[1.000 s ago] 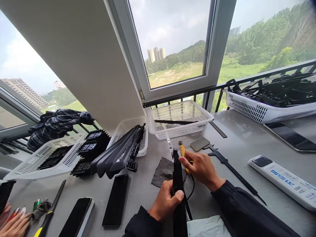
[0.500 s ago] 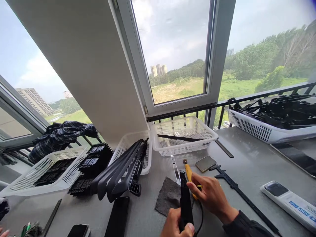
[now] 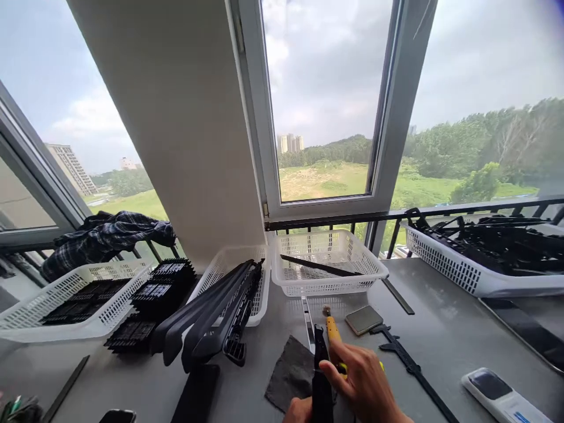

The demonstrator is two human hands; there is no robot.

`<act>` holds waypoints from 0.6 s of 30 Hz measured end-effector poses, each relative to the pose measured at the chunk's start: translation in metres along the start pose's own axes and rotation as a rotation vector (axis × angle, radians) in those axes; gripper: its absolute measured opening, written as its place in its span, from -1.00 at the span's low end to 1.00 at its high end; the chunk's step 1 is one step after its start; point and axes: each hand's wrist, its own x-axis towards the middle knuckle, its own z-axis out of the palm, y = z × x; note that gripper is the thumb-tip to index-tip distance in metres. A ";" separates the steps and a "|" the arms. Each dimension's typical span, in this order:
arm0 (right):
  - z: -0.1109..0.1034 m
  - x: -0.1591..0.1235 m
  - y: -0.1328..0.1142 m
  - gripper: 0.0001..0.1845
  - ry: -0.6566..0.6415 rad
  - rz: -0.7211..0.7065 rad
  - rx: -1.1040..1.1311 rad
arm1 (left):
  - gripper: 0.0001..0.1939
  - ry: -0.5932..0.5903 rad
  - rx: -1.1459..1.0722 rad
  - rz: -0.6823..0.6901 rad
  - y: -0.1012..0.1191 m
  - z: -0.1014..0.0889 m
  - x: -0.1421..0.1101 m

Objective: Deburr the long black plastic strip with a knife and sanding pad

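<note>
My left hand (image 3: 299, 410), partly cut off by the bottom edge, is closed on a long black plastic part (image 3: 322, 382) held upright over the table. My right hand (image 3: 363, 379) is closed beside it, its thumb against the part's right side; whatever its fingers pinch, if anything, is too small to make out. Behind the right hand shows a yellow-handled tool (image 3: 333, 330) with a brownish tip, partly hidden by the fingers. Under the black part lies a dark grey cloth (image 3: 288, 376). A thin metal strip (image 3: 307, 320) is just beyond.
A caliper (image 3: 412, 367), a small flat rectangular block (image 3: 363, 320) and a white handheld device (image 3: 496, 390) lie to the right. White baskets (image 3: 330, 288) line the window side. Long dark trim pieces (image 3: 207, 317) overhang one basket; black slotted parts (image 3: 163, 288) are stacked left.
The view has tilted up, so the table sits lower in the picture. My left hand and the black part are lower in frame; my right thumb is now against the part's side.
</note>
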 end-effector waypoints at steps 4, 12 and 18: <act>-0.006 -0.012 0.000 -0.33 -0.075 -0.002 0.034 | -0.45 0.024 -0.122 0.137 0.016 0.015 -0.017; -0.001 -0.027 0.021 -0.35 -0.283 -0.062 0.035 | -0.64 0.146 -0.027 0.252 0.027 0.017 -0.014; -0.008 -0.015 -0.001 -0.20 -0.260 0.055 -0.023 | -0.58 0.160 -0.091 0.215 0.038 0.010 -0.018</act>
